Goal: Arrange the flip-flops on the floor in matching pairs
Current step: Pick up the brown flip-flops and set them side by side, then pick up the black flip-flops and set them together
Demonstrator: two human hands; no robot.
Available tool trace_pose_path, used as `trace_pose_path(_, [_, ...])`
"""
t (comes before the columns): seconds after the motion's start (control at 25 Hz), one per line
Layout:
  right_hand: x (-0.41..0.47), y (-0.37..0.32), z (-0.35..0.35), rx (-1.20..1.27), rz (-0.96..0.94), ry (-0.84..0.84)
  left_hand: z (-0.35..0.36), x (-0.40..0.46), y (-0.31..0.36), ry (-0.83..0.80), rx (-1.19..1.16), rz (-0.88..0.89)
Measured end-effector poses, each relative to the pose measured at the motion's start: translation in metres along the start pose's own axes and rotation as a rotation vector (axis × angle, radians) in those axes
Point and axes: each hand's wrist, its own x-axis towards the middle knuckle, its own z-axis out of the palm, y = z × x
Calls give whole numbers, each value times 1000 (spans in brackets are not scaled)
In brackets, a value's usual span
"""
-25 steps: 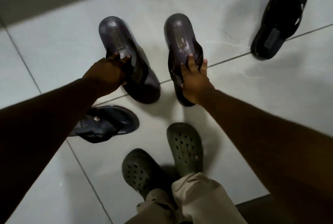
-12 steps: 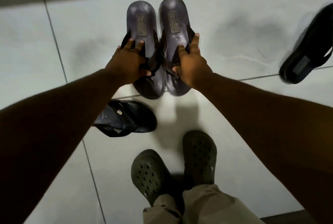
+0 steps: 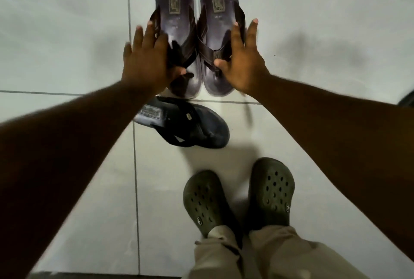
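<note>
Two matching purple flip-flops with brown straps lie side by side on the pale tiled floor, heels away from me: the left one (image 3: 177, 21) and the right one (image 3: 218, 16). My left hand (image 3: 145, 61) hovers over the left one's strap with fingers spread, thumb near the toe post. My right hand (image 3: 242, 63) rests at the outer side of the right one, fingers stretched out and apart. Neither hand grips anything. A single black flip-flop (image 3: 201, 128) lies sideways just in front of the pair, partly under my left forearm.
My feet in dark green clogs (image 3: 206, 202) (image 3: 272, 191) stand below the black flip-flop. A dark curved edge of another object (image 3: 408, 101) shows at the right border. Grout lines cross the floor tiles (image 3: 67, 32).
The purple pair was carried together, set down side by side farther from me, and both hands have opened off the straps. The view has shifted, so the far-right black flip-flop is nearly out of frame.
</note>
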Motion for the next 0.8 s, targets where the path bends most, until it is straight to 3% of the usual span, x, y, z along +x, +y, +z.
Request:
trace_pose_path(0.24, [-109,105,-17,49,328,0,58,-143,66,-268,-337,-422])
trace_pose_path(0.4, [-155,175,-31,43,403,42,93,-147,155,-249,-438,-645])
trace_pose_path(0.6, [-172,266,-78,-46,545,212,114,-133,288,-374,-351,-390])
trace_pose_path(0.72, [-161,324,-129,-204,571,300,116,-103,349,-352,-278,-260])
trace_pose_path(0.8, [-150,364,-159,-232,566,233,108,-72,375,-279,-212,-188])
